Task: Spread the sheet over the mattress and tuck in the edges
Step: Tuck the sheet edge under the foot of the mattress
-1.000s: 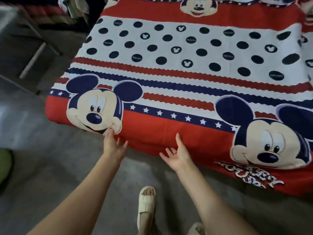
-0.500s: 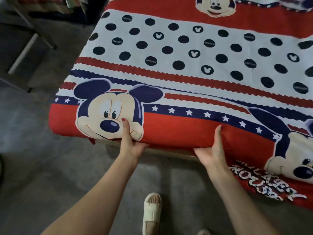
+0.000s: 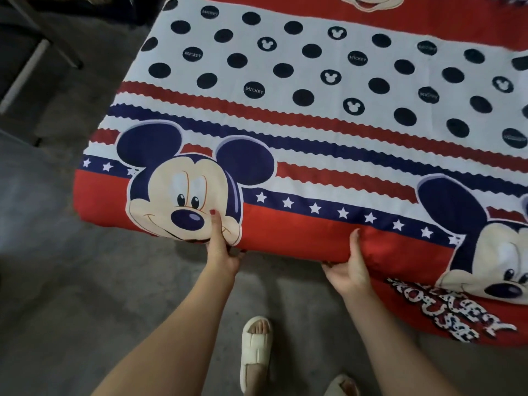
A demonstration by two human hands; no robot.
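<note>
Fingers of both hands are hooked out of sight under the near edge of the mattress, which the sheet covers, so only the thumbs show on top. The left hand grips the edge at about 7 o'clock in the view; its thumb, with a red-painted nail, lies straight up over the cheek of the cartoon mouse face printed on the sheet. The right hand grips the same edge at about 5 o'clock, its thumb pressed against the red border band just below the row of white stars. Each hand is clamped on the sheet-covered edge, thumb above and the remaining fingers below.

From the hands the sheet stretches away toward 12 o'clock across the top of the mattress, lying flat there, with navy and red wavy stripes and then a white field of dark dots. At the 9 o'clock corner the red border wraps round the rounded mattress corner. Toward 4 o'clock, right of the right hand, the sheet hangs loose below the mattress edge, showing a second mouse face and red lettering.

Below the hands lies a grey concrete floor. A foot in a cream sandal stands at 6 o'clock between the forearms, and the toe of a second sandal shows at the bottom edge.
</note>
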